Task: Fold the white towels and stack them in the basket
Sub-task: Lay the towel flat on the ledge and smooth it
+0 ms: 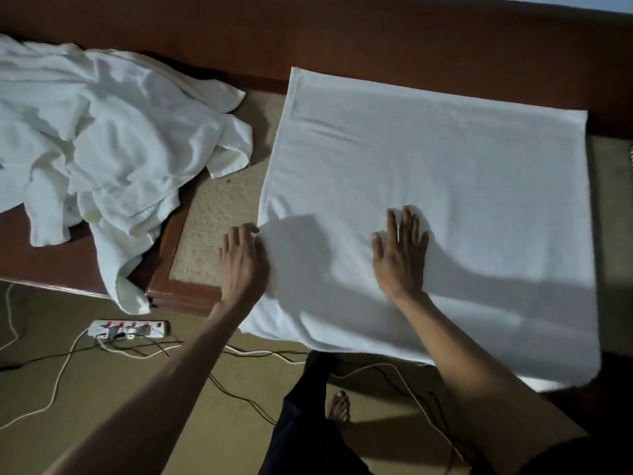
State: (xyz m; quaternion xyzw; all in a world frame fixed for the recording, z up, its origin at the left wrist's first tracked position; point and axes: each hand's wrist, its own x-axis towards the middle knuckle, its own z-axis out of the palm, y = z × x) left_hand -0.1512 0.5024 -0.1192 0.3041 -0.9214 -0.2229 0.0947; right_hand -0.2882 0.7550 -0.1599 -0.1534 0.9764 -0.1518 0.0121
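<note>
Lying flat across the wooden table (78, 265), the folded white towel (445, 186) overhangs the near edge. The right hand (399, 258) presses palm-down on it, fingers spread. The left hand (241, 265) rests at its left edge, fingers apparently curled on the hem. Crumpled towels (102, 132) sit left; no legible writing on the power strip (128, 329).

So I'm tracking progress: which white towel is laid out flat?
The towel on the right, spread smooth under both hands; the towels at left lie in a crumpled heap.
</note>
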